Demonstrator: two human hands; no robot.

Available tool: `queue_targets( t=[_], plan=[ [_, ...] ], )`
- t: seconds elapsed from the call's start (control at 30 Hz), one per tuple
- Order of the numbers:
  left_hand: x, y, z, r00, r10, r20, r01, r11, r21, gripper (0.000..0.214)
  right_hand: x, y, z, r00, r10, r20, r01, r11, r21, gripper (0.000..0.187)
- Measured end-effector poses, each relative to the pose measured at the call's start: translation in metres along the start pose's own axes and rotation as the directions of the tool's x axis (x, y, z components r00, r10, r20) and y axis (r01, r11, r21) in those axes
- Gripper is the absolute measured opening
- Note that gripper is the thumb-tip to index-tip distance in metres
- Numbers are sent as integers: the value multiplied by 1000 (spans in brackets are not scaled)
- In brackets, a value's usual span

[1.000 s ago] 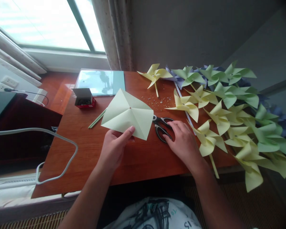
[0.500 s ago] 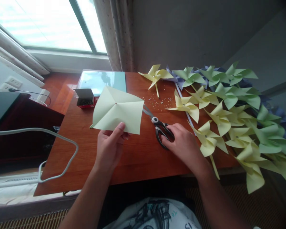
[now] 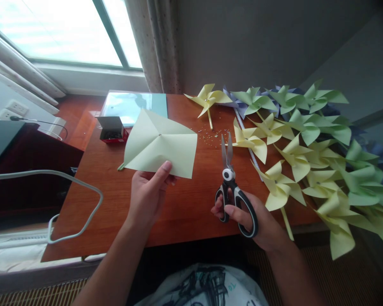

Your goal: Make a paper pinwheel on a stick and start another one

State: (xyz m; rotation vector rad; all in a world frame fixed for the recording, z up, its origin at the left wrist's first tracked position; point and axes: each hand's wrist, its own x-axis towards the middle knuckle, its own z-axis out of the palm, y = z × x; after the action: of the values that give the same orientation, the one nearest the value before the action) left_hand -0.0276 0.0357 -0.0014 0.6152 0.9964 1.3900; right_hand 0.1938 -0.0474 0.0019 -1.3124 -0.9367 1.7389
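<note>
One pale-green paper square (image 3: 161, 146): our left hand (image 3: 149, 193) pinches its six-o'clock edge, seemingly for steadiness; right hand (image 3: 258, 216) grips black-handled steel scissors (image 3: 229, 174).

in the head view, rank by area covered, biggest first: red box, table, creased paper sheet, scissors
1. table
2. creased paper sheet
3. scissors
4. red box
The sheet and scissors are probably nearer the camera than the box.
</note>
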Motion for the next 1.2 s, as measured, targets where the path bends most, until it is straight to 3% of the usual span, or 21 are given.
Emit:
queue_targets(
  t=[0.13,0.33,0.7,1.2],
  plan=[
    [4,4,14,999,24,34,-24,1000,3,20,-4,0,2,997,18,70,-20,999,32,34],
    [13,6,29,993,30,114,-30,1000,3,18,-6,0,1,997,-23,67,23,1000,5,52],
    [15,0,25,996,28,83,-34,998,62,17,-5,-6,11,997,60,47,-53,991,-122,55],
    [13,-3,21,987,31,156,-50,991,121,12,-1,-11,14,997,55,59,-49,994,-97,57]
  ],
)
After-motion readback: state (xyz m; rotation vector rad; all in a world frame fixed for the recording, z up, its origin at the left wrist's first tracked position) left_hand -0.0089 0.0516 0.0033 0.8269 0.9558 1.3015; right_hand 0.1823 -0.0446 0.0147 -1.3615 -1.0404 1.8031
